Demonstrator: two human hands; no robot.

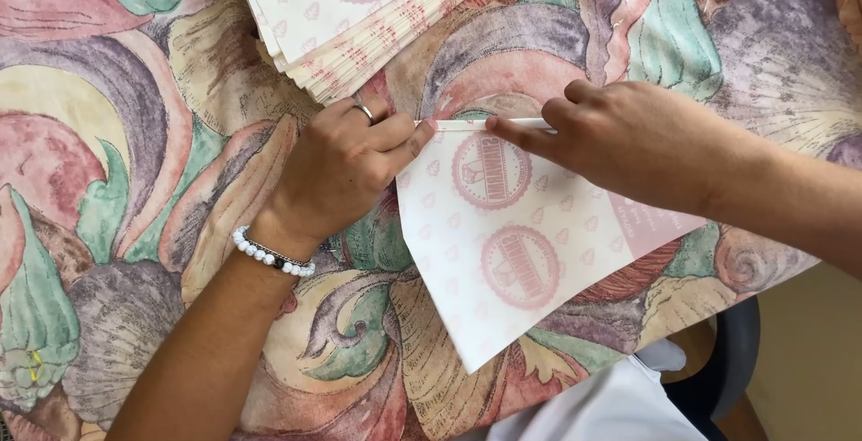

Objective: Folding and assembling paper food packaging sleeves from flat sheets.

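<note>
Here both hands pinch the top edge of one paper sheet (pixel 512 243) on the counter (pixel 117 136): left hand (pixel 337 176) at its corner, right hand (pixel 620 140) alongside. A narrow fold is started there; the stack (pixel 359 10) above lies flat.

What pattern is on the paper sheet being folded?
White paper sheet with pink round stamp motifs and small pink icons; head view.

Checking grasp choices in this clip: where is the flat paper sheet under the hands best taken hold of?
Probably the paper sheet's loose lower corner, pinched from the near table edge. It lies flat, both the left hand and right hand press its folded top edge, and that corner points free toward the person.
</note>
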